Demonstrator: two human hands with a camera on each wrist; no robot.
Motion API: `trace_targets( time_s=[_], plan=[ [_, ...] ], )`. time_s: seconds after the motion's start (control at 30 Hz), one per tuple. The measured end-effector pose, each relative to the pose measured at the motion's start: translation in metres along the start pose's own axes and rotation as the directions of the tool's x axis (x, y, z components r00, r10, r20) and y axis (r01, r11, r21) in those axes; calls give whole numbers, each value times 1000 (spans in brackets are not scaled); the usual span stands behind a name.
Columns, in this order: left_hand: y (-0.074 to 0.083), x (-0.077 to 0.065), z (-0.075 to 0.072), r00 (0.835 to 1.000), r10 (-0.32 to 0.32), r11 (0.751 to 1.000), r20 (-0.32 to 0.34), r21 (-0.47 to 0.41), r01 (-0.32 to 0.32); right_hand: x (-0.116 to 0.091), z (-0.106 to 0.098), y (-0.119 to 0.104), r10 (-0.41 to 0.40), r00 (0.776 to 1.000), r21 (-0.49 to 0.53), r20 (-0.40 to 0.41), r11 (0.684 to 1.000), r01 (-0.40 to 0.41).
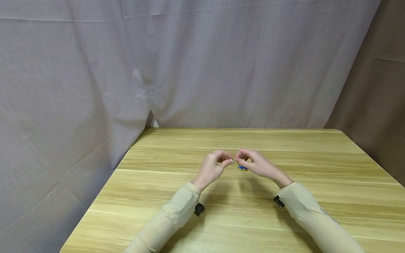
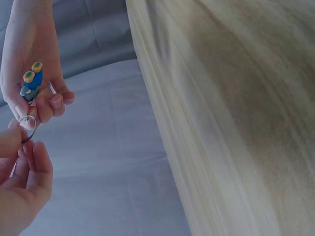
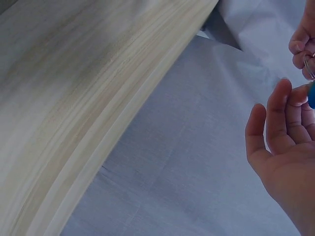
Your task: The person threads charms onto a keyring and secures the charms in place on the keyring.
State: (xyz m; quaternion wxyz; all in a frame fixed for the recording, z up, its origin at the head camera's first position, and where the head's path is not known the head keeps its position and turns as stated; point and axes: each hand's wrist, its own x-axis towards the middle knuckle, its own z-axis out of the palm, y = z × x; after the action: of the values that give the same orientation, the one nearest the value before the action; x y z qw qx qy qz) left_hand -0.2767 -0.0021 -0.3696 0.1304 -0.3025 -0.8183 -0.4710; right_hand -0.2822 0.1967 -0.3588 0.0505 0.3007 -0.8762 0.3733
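Above the table, both hands meet at a small keychain. My left hand (image 1: 212,168) pinches its thin metal split ring (image 2: 34,127) between thumb and fingertips. Opposite it, my right hand (image 1: 258,166) has its thumb and forefinger closed at the other side of the ring, where the figure joins on. A small blue figure (image 1: 243,168) hangs under the right hand's fingers. In the left wrist view the figure shows a grey part, a blue body and two yellowish round ends with green centres. Only a blue bit shows at the right wrist view's edge.
A wood-grain table (image 1: 152,196) lies under both arms. Grey cloth (image 1: 202,63) hangs behind it and along its left side, with a browner stretch of cloth (image 1: 373,91) at the right. Dark wrist cameras (image 1: 199,209) sit at the cuffs of the pale sleeves.
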Motion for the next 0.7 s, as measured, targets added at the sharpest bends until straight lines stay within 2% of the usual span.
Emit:
trace_targets(
  time_s=[0.1, 0.27, 0.37, 0.53, 0.6, 0.7],
  plan=[
    [-1, 0, 1, 1000, -2, 1000, -6, -8, 2, 0, 0, 0, -7, 1000, 1, -2, 1000, 7],
    [-2, 1, 0, 998, -9, 999, -54, -46, 6, 0, 0, 1, -7, 1000, -6, -6, 1000, 7],
    [-3, 1, -2, 998, -24, 998, -54, -53, 21, -1, -1, 0, 4, 1000, -12, -5, 1000, -4],
    [-5, 2, -5, 996, -85, 991, 6, -108, 85, -1, -4, -2, 13, 1000, -3, -2, 1000, -13],
    [-7, 2, -5, 993, -110, 978, 40, -176, 115, 0, -4, -3, 18, 1000, 6, -3, 1000, -18],
    [-10, 2, -5, 982, -149, 942, 112, -286, 176, 1, -5, -3, 27, 1000, 20, -1, 999, -27]
  ],
)
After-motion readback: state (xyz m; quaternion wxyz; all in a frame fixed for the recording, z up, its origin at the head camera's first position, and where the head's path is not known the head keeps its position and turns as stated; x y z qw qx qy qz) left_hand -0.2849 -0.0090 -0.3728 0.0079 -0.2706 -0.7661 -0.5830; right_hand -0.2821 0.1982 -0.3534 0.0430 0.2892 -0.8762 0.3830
